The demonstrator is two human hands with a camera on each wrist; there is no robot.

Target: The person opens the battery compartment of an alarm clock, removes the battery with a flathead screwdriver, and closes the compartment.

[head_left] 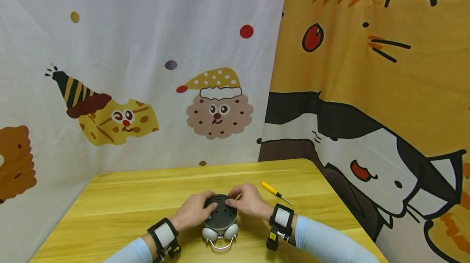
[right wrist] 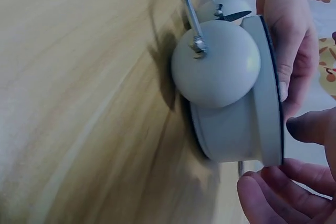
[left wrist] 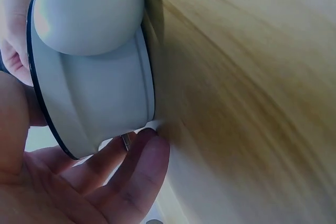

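A twin-bell alarm clock (head_left: 221, 214) lies on the table with its black back up. Its two pale bells (head_left: 209, 234) and wire handle (head_left: 220, 248) point toward me. On the left side, my left hand (head_left: 192, 212) grips the clock, thumb over the black back and fingers around the side. From the far right, my right hand (head_left: 249, 202) holds the rim between thumb and fingers. The right wrist view shows the pale casing (right wrist: 226, 135) and the right fingertips (right wrist: 257, 195) beside it. The clock's dial is hidden underneath.
A screwdriver (head_left: 273, 190) with a yellow handle lies right of the right hand. The wooden table (head_left: 121, 210) ends at a printed curtain (head_left: 147, 30) behind it. Both wrists wear black straps with small devices (head_left: 165, 234).
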